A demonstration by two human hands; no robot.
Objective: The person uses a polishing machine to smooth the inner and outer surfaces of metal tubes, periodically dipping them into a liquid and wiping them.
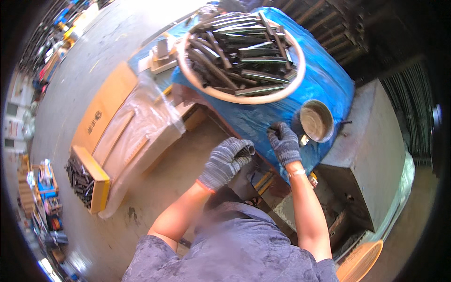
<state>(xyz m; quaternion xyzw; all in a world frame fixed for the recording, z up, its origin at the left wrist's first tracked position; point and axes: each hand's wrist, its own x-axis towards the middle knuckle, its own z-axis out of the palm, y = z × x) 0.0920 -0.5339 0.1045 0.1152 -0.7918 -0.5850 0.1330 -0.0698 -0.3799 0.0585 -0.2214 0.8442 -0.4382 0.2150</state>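
Gloved left hand (225, 162), grip closed around a dark hollow tube (251, 151), near the blue-sheeted table (339, 80).
Dark print marks the cardboard (109, 101); a round basin (301, 70) of glossy dark lengths (260, 60) and a metal pot (315, 123) crowd the table; right hand (284, 145) curled, whether empty I can't tell.

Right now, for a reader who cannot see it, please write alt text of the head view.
The gloved left hand holds a dark tubular piece, while the gloved right hand is beside a round container, over blue sheeting. Beyond them, a wide round tub is heaped with long dark pieces.
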